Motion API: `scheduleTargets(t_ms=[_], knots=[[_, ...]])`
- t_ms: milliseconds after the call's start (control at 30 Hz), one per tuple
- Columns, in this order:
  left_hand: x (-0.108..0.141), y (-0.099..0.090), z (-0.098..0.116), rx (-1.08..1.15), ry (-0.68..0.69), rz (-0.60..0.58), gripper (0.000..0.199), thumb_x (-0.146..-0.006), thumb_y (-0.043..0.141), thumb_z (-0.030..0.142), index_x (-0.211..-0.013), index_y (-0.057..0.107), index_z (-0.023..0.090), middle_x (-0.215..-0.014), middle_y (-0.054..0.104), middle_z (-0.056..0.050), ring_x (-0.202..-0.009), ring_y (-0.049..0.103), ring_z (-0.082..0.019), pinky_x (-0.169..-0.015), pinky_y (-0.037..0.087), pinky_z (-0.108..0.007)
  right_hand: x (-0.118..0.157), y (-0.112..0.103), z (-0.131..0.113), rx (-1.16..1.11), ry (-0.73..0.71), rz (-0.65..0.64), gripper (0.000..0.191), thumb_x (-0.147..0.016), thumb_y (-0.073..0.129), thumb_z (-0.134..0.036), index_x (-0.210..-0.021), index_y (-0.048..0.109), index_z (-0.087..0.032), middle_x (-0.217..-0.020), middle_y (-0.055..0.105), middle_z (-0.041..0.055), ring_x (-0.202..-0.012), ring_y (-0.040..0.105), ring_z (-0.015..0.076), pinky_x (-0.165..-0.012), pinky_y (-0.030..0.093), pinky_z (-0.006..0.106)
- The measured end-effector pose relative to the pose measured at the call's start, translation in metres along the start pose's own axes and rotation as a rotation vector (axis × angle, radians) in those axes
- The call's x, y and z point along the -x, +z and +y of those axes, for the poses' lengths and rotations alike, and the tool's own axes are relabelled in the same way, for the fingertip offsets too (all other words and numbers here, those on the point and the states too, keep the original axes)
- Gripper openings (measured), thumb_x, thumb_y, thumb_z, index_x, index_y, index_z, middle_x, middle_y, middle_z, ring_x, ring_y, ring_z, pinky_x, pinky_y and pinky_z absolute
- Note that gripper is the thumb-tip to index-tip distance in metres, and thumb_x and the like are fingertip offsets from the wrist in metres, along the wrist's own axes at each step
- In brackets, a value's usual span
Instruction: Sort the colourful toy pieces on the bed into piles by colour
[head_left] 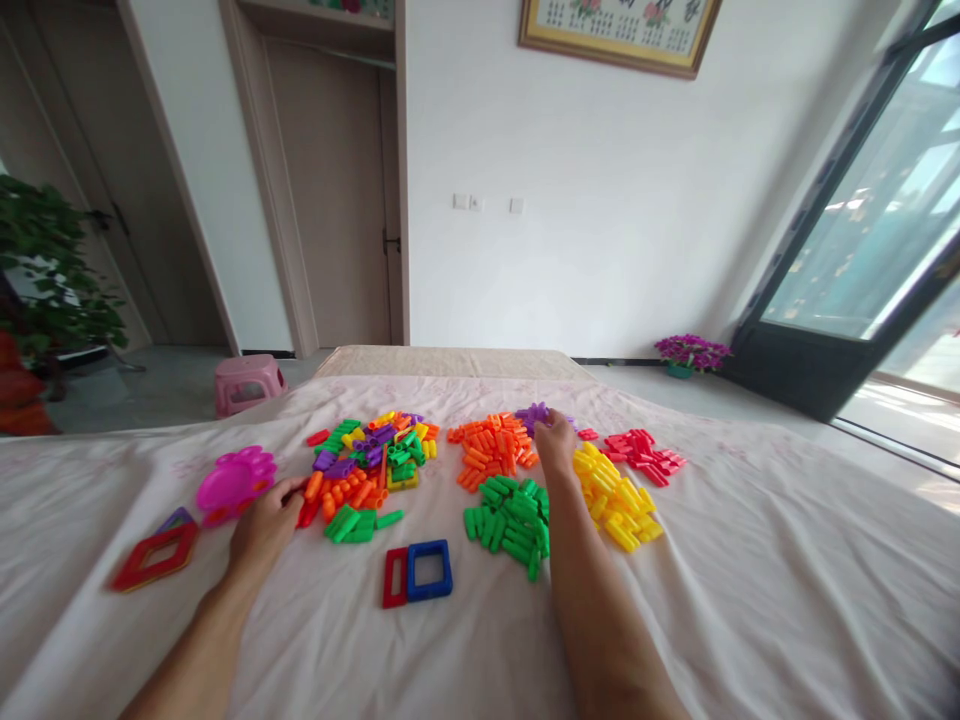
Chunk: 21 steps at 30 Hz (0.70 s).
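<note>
My left hand [271, 518] is at the left edge of a mixed pile of plastic building pieces [382, 450], its fingers closed on a red tube piece [308, 513]. Orange pieces [351, 492] and green pieces [361, 525] lie just right of it. My right hand [556, 440] reaches to the far side, over a small purple pile [532, 415]. Its fingers are drawn together, and what they hold is hidden. Around that forearm lie sorted heaps: orange [491, 448], green [514, 520], yellow [611, 495] and red [646, 455].
A pink flower-rimmed plastic piece [236, 480] and a red magnetic frame tile [157, 555] lie left. Blue [430, 596] and red [394, 577] frame tiles lie front centre. A wrinkled pale cloth [750, 580] covers the table. A pink stool [251, 384] stands beyond it.
</note>
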<state>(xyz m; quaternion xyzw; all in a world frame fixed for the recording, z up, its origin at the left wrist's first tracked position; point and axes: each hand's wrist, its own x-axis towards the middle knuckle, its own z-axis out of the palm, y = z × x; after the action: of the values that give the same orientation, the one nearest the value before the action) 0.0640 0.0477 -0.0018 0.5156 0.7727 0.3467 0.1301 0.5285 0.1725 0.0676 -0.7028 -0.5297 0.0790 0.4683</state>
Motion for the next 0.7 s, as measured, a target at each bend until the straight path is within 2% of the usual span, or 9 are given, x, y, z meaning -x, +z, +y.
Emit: scheduleTargets(t_ms=[100,167,300,433,533,600,700], knots=[[0.0,0.0,0.0,-0.013,-0.005,-0.001,0.04,-0.085,0.049,0.032,-0.117,0.071,0.023,-0.105,0.077,-0.003,-0.092,0.07,-0.021,-0.073,0.048,-0.025,0.0,0.002,-0.004,-0.033,0.042,0.057,0.05,-0.08,0.049,-0.02,-0.126,0.064,-0.006,-0.12,0.07,0.0184,-0.111,0.066,0.0258,-0.096,0.048,0.035],[-0.001,0.001,-0.001,-0.017,-0.007,0.006,0.039,-0.085,0.049,0.033,-0.116,0.072,0.023,-0.106,0.077,-0.004,-0.093,0.07,-0.021,-0.073,0.048,-0.024,0.008,0.006,-0.019,-0.102,-0.008,0.014,0.05,-0.082,0.049,-0.018,-0.128,0.064,-0.007,-0.124,0.069,0.0161,-0.113,0.065,0.0229,-0.099,0.047,0.033],[-0.001,0.001,-0.001,-0.011,-0.006,0.016,0.04,-0.084,0.05,0.032,-0.115,0.072,0.022,-0.11,0.077,-0.005,-0.097,0.07,-0.021,-0.077,0.049,-0.025,0.043,0.021,-0.07,-0.179,-0.216,-0.209,0.04,-0.085,0.05,-0.015,-0.12,0.069,-0.014,-0.115,0.074,0.0096,-0.103,0.068,0.0181,-0.092,0.05,0.027],[0.002,0.001,0.004,0.022,0.006,0.015,0.04,-0.085,0.049,0.032,-0.116,0.072,0.022,-0.111,0.076,-0.004,-0.098,0.069,-0.021,-0.08,0.049,-0.025,0.103,0.038,-0.119,-0.132,-0.578,-0.55,0.029,-0.091,0.051,-0.017,-0.11,0.073,-0.02,-0.107,0.076,0.0045,-0.098,0.068,0.0168,-0.085,0.049,0.024],[0.003,0.0,0.006,0.044,-0.003,0.012,0.04,-0.086,0.048,0.032,-0.118,0.071,0.023,-0.111,0.076,-0.003,-0.098,0.069,-0.02,-0.081,0.048,-0.024,0.149,0.047,-0.139,-0.051,-0.809,-0.783,0.022,-0.092,0.058,-0.022,-0.108,0.073,-0.023,-0.106,0.074,0.0029,-0.098,0.067,0.0172,-0.084,0.047,0.024],[0.003,0.001,0.006,0.053,-0.006,0.008,0.04,-0.086,0.048,0.031,-0.119,0.071,0.024,-0.112,0.076,-0.003,-0.099,0.068,-0.02,-0.081,0.048,-0.024,0.174,0.05,-0.145,0.004,-0.9,-0.853,0.025,-0.09,0.065,-0.03,-0.114,0.071,-0.024,-0.112,0.072,0.004,-0.104,0.064,0.0189,-0.086,0.047,0.025],[0.003,0.001,0.006,0.044,-0.005,0.007,0.04,-0.086,0.048,0.029,-0.118,0.071,0.024,-0.116,0.075,-0.003,-0.102,0.068,-0.021,-0.084,0.048,-0.025,0.199,0.053,-0.148,0.117,-0.959,-0.828,0.037,-0.088,0.069,-0.045,-0.121,0.067,-0.026,-0.115,0.069,0.0057,-0.109,0.061,0.0227,-0.088,0.046,0.029]])
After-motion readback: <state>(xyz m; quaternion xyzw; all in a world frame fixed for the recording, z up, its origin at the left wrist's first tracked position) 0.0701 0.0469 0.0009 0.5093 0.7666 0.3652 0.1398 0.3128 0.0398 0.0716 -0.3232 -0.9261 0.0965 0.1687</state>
